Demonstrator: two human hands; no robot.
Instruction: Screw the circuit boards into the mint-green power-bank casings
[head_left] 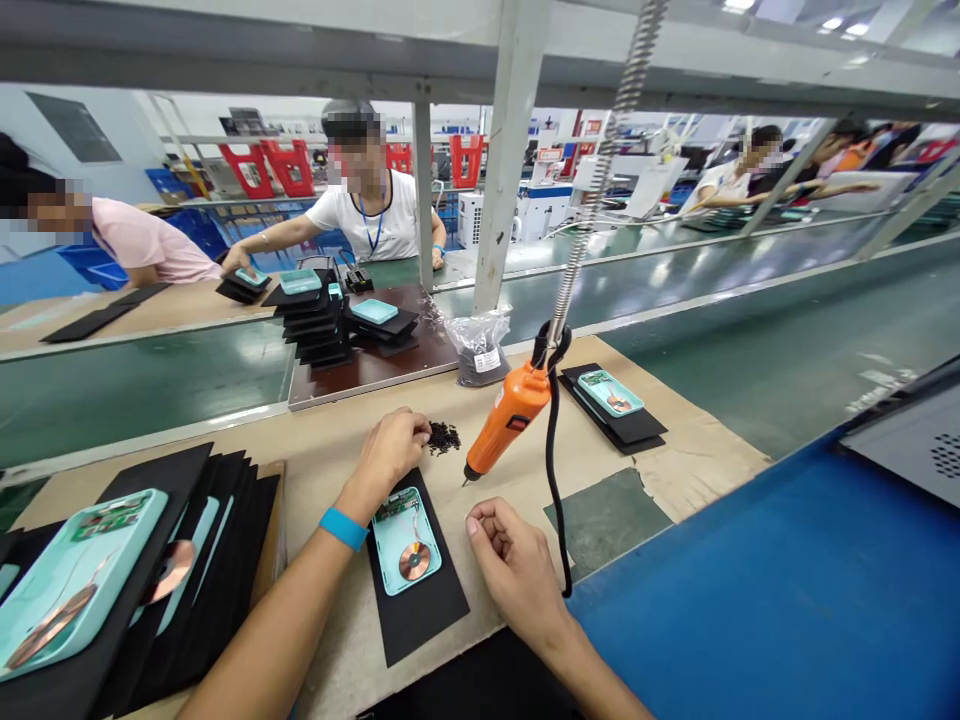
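Note:
My left hand, with a blue wristband, is curled closed on the tan work surface, right beside a small pile of black screws. Just below it, a teal plastic tray lies on a black foam mat, holding a copper coil and a green circuit board. My right hand rests loosely curled to the right of the mat, with nothing visible in it. An orange electric screwdriver hangs above the surface between my hands, its tip pointing down.
Stacked black mats with teal trays fill the lower left. Another tray on a mat sits at the right, near a bag of black screws. A green-belted conveyor runs behind the bench, with co-workers beyond it.

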